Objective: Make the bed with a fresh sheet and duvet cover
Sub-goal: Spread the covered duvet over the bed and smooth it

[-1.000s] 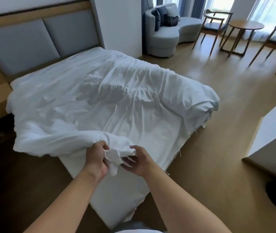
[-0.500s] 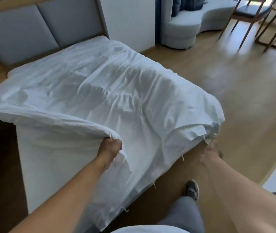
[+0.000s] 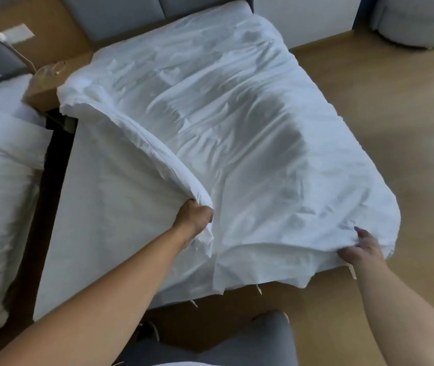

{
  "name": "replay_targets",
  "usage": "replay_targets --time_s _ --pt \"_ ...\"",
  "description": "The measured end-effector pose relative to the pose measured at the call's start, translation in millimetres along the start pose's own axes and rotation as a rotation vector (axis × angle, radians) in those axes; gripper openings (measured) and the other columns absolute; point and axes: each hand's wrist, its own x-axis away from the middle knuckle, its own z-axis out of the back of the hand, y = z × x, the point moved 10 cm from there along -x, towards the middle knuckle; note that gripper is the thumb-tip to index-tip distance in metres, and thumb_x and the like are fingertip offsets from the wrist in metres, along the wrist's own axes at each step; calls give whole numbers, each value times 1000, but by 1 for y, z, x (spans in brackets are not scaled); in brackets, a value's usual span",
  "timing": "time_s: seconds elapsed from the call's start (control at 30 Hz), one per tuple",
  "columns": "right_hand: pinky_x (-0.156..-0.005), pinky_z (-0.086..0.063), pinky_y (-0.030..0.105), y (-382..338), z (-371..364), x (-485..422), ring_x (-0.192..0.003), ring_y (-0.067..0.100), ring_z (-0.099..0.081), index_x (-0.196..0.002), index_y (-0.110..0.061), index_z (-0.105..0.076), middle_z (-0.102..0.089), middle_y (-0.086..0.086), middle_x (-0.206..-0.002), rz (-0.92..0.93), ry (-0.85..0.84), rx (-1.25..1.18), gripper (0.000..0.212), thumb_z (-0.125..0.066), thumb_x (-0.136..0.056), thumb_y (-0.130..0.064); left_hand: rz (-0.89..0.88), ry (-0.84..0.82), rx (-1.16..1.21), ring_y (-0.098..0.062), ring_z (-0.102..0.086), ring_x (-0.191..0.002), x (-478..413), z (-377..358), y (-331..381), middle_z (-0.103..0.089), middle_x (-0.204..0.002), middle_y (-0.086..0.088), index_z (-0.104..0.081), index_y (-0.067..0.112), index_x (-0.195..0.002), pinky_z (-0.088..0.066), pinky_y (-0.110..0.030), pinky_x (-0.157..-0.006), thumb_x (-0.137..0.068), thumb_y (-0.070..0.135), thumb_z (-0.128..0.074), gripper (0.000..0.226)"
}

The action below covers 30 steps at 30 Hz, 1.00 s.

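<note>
So the white duvet (image 3: pixel 250 122) lies wrinkly across the bed (image 3: pixel 91 220), near edge flipped back; left hand (image 3: pixel 194 216) grips that fold, right hand (image 3: pixel 362 250) pinches the corner.

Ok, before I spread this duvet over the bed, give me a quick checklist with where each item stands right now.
1. Grip of the left hand on the duvet: ok, fingers are curled round its bunched near edge.
2. Grip of the right hand: ok, it pinches the duvet by the foot corner, though the hand is blurred.
3. Duvet lying flat: not ok, it is wrinkled and its left edge is folded back on itself.
4. Left side of the bed covered: not ok, the sheet shows bare there.
5. Top edge up at the headboard: ok.
</note>
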Motion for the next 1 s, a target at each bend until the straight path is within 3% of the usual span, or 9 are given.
replay_targets --time_s 0.07,0.17,0.33,0.47,0.57,0.73,0.83,0.9,1.0 --pt "-100 -47 41 -17 -8 3 -120 36 -53 -145 6 -41 -57 19 -124 34 106 161 47 -47 -99 5 19 36 -64 -23 -59 -79 -2 11 -2 -60 -83 -1 -56 14 -83 -50 -34 -73 -59 20 -58 25" --pt "-80 -48 36 -74 -45 32 -85 30 -58 -121 -1 -61 -61 14 -93 247 280 347 35 -61 -86 -3 25 102 -178 -29 -61 -86 -8 16 4 -64 -91 -6 -56 13 -84 -44 -32 -69 -71 22 -62 17" --pt "-71 -40 34 -104 -194 124 -94 37 -63 -84 -19 -58 -64 13 -87 784 174 1119 7 -62 -78 -20 -25 290 -158 -41 -60 -105 -11 32 14 -64 -111 -20 -56 -4 -110 -42 -32 -76 -82 18 -65 37" --pt "-90 -45 37 -60 -284 184 -105 38 -57 -99 -19 -74 -67 9 -108 1041 17 1460 27 -61 -76 -11 -52 310 -127 -39 -62 -86 -7 48 10 -64 -78 -9 -62 0 -84 -39 -30 -67 -80 21 -64 21" --pt "-93 -46 41 -21 -325 217 -112 35 -51 -101 -19 -75 -60 7 -117 1069 -93 1511 28 -61 -79 -10 -46 179 108 -32 -64 -75 -5 47 5 -67 -69 -6 -68 8 -76 -47 -34 -63 -70 25 -64 19" --pt "-70 -45 38 33 -372 248 -107 35 -55 -97 -18 -69 -55 7 -121 1060 -228 1523 10 -65 -88 -17 118 -216 780 -35 -70 -83 -11 50 -16 -74 -87 -15 -75 6 -101 -55 -34 -65 -75 32 -64 39" --pt "-80 -47 37 51 -390 251 -100 34 -61 -105 -20 -68 -56 5 -119 1079 -231 1627 16 -64 -90 -19 112 -386 729 -33 -74 -94 -25 62 -14 -77 -102 -15 -74 7 -111 -59 -40 -81 -86 49 -72 49" --pt "-89 -44 38 55 -402 252 -102 31 -62 -108 -21 -69 -58 2 -118 1096 -231 1713 22 -60 -88 -19 68 -299 586 -32 -76 -86 -43 76 -10 -78 -92 -14 -75 5 -105 -61 -40 -73 -80 32 -82 38" --pt "-89 -39 36 53 -405 254 -102 22 -62 -99 -28 -69 -65 -8 -105 1038 -308 1723 18 -67 -83 -35 -5 -208 491 -27 -74 -73 -62 88 -2 -77 -81 -11 -75 8 -94 -58 -34 -58 -81 12 -73 14"
